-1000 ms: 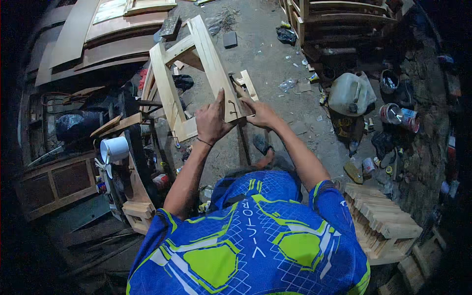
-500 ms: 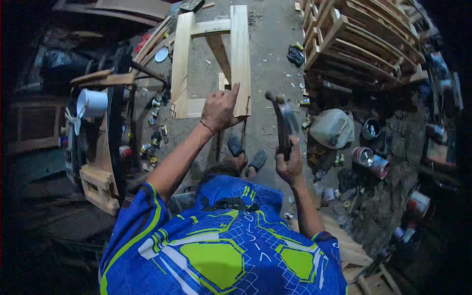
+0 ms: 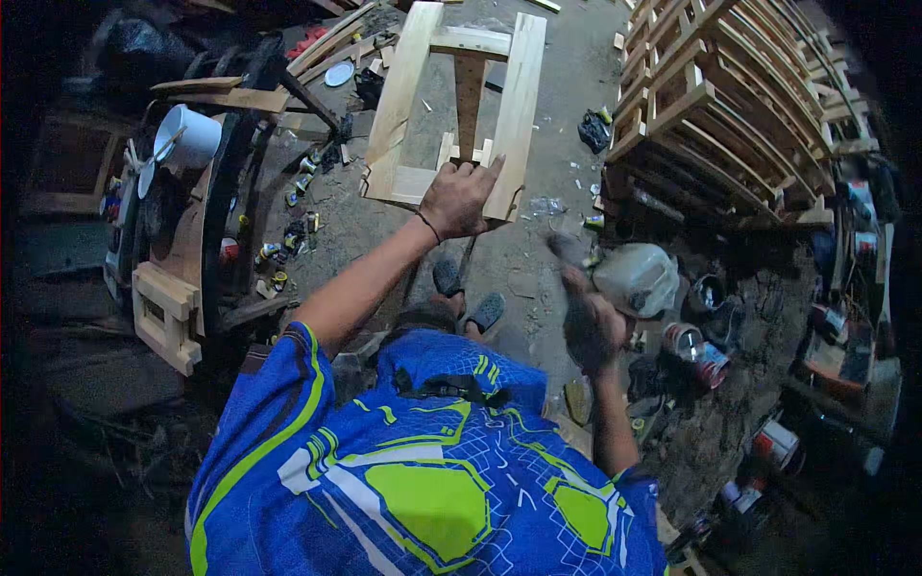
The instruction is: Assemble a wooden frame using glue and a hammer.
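Note:
A pale wooden frame (image 3: pixel 521 106) with two long side pieces and crossbars lies ahead of me, raised above the floor. My left hand (image 3: pixel 463 200) grips its near end by the right corner, the index finger stretched along the right side piece. Beneath the frame shows a narrow wooden board (image 3: pixel 469 101) that seems to bear it. My right hand (image 3: pixel 597 331) is closed round a hammer (image 3: pixel 569 250), apart from the frame on its right side. Hand and hammer are smeared by motion, and most of the handle cannot be made out.
Stacked slatted wooden frames (image 3: pixel 711 115) stand at the far right. Near my right arm are a translucent jerrycan (image 3: pixel 639 278) and an open can (image 3: pixel 687 341). At left, a white bucket (image 3: pixel 190 134) rests by a dark bench. Small cups and scraps litter the floor (image 3: pixel 523 278).
My right hand and the hammer have swung right and nearer to me. My left hand stays on the frame, which appears shifted right and tilted in view as the view turned.

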The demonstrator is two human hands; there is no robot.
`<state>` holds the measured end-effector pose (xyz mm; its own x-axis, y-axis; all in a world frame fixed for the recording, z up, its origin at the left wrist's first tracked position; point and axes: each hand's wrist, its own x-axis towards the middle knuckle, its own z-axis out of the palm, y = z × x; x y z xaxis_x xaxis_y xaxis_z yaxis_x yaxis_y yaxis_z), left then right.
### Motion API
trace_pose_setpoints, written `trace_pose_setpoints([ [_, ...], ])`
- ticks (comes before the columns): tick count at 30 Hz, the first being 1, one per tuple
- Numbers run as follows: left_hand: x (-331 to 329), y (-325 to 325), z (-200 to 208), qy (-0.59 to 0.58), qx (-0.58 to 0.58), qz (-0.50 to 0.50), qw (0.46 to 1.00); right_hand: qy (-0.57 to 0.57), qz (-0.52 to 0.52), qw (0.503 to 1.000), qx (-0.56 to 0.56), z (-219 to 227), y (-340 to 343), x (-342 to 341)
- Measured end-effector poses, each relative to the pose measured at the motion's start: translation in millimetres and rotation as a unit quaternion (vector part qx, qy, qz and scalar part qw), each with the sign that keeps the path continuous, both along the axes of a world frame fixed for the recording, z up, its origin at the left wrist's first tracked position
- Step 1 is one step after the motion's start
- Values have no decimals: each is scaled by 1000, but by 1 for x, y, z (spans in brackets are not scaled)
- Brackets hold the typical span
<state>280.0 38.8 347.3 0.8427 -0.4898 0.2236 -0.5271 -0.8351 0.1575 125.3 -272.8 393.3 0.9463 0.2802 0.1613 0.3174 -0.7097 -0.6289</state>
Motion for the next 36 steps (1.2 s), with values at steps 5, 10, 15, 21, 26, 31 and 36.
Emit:
trace_pose_setpoints([
  [5,3,-3,-9,21,34,-4,999,-143,197,926,-287,-87,-51,55],
  [10,9,-9,-13,-3,88,-23,996,-76,231,911,-333,-115,-46,95],
  [15,6,-11,-4,19,78,-14,997,-21,191,922,-335,-101,-33,107],
  [21,4,-13,0,-13,74,-19,997,-53,224,933,-276,-92,-41,90],
  [26,2,-10,1,-4,51,-12,999,38,148,981,-122,-55,-33,65],
  [31,-1,-1,1,-8,29,-6,1000,-12,3,998,62,30,-22,2],
  [36,-1,6,-6,-24,20,-10,999,-123,110,924,346,44,6,-6],
])
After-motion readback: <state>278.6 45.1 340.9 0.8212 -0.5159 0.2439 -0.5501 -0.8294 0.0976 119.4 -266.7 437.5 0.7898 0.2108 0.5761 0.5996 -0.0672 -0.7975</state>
